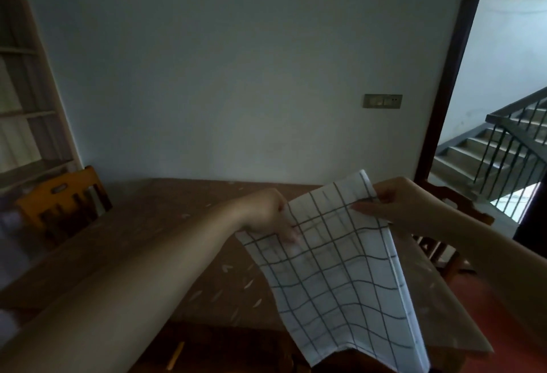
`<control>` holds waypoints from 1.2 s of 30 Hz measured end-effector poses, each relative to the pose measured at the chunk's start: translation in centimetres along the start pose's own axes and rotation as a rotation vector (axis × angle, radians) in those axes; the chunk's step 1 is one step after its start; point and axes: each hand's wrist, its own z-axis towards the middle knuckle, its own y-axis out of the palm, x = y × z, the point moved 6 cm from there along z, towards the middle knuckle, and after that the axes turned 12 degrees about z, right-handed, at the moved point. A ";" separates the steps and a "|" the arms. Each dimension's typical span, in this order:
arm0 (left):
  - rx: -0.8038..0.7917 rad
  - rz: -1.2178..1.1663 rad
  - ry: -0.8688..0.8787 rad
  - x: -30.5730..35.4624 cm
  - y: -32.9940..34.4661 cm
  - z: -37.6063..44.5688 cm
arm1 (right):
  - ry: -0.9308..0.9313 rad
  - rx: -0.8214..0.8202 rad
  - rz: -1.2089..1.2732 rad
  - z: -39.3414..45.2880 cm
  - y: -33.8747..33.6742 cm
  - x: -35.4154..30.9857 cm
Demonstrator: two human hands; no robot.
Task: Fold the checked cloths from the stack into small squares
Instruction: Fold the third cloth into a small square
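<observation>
A white cloth with a dark checked grid (340, 269) hangs in the air above the brown table (183, 224), doubled over with layered edges showing along its right side. My left hand (266, 216) pinches its upper left edge. My right hand (393, 204) grips the upper right corner, thumb on the front. The cloth's lower end drops past the table's near edge. No stack of cloths shows in this view.
An orange wooden chair (62, 201) stands at the table's left end, below a shelf unit (26, 91). Another chair (444, 242) sits behind my right arm. A doorway on the right opens onto stairs with a railing (509, 142). A plain wall lies ahead.
</observation>
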 end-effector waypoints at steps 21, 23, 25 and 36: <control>0.468 -0.855 0.036 -4.2 -3.2 -3.7 | 0.072 0.103 0.363 -1.0 -0.3 -1.1; 0.524 -0.839 0.040 -4.2 -3.3 -4.0 | 0.048 0.153 0.391 -0.9 -0.5 -1.1; 0.570 -0.818 0.031 -4.2 -3.4 -4.2 | 0.044 0.195 0.430 -1.0 -0.8 -1.0; 0.645 -0.771 0.029 -3.7 -3.1 -4.4 | 0.039 0.231 0.435 -1.6 -1.3 -1.1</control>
